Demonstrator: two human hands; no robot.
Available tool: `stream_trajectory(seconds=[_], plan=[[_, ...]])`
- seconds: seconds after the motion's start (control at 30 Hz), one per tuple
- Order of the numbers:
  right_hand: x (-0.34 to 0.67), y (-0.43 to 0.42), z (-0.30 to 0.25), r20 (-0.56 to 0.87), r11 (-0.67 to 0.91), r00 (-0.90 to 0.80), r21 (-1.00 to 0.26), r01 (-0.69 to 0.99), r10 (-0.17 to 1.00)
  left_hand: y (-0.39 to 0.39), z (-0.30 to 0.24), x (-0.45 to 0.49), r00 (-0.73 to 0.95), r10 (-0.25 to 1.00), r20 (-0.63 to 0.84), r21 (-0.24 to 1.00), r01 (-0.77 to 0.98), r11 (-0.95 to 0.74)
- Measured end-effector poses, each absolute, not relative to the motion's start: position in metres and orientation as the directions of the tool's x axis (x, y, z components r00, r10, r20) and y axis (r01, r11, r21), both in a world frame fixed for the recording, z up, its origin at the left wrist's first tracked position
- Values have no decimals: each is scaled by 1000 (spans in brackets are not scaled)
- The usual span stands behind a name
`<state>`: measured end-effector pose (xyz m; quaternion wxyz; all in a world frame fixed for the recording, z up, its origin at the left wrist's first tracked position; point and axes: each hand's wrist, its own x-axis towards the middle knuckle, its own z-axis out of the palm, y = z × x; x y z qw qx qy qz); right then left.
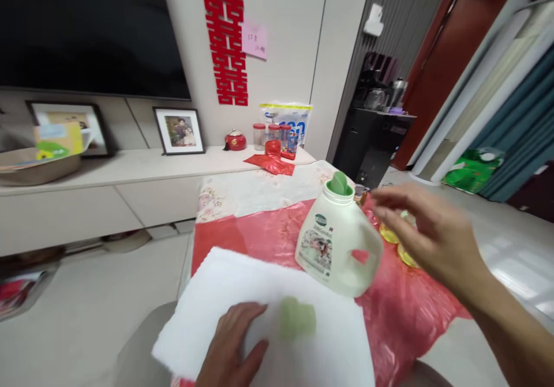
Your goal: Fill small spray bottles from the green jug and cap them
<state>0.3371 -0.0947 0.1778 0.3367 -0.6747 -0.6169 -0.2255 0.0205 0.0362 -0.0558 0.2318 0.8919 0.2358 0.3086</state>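
A white detergent jug [336, 243] with a green spout top and a built-in handle stands tilted on a red plastic sheet [268, 231] over a small table. My right hand [422, 231] hovers just right of the jug, fingers spread, holding nothing, blurred by motion. My left hand [234, 346] lies flat on a white cloth [242, 295] at the table's near edge. A blurred green cap-like thing [298, 318] sits on the cloth beside my left hand.
Yellow round objects [396, 243] lie behind my right hand. A low cabinet [130, 173] along the wall holds framed photos, a red teapot [236, 141], jars and a bag. A dark stand with kettles [381, 104] is at the back right.
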Motion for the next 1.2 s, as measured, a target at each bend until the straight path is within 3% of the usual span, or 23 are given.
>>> stream_trajectory(seconds=[0.07, 0.13, 0.27, 0.5, 0.7, 0.87, 0.97, 1.03, 1.2], plan=[[296, -113, 154, 610, 143, 9, -199, 969, 792, 31, -49, 23, 682, 593, 427, 595, 282, -753], [264, -126, 122, 434, 200, -59, -286, 937, 899, 27, -43, 26, 686, 614, 391, 634, 283, -720], [228, -135, 63, 237, 133, -65, -284, 949, 969, 24, -40, 26, 695, 634, 340, 694, 269, -668], [218, -125, 14, -18, -143, 146, -359, 922, 989, 24, -44, 25, 679, 633, 373, 693, 250, -676], [229, -108, -7, 47, -72, 96, -361, 930, 994, 29, -55, 25, 655, 590, 472, 625, 223, -748], [230, -102, 6, 91, 2, 40, -423, 906, 995, 33, -63, 23, 673, 550, 495, 590, 205, -781], [230, -105, 41, 208, 64, 51, -512, 857, 977, 36, -67, 22, 671, 526, 523, 562, 192, -805], [235, -108, 79, 361, 147, 66, -531, 835, 930, 38, -70, 22, 672, 504, 543, 538, 183, -823], [268, -108, 184, 573, 1, 279, -439, 899, 771, 40, -71, 23, 661, 488, 570, 516, 175, -839]])
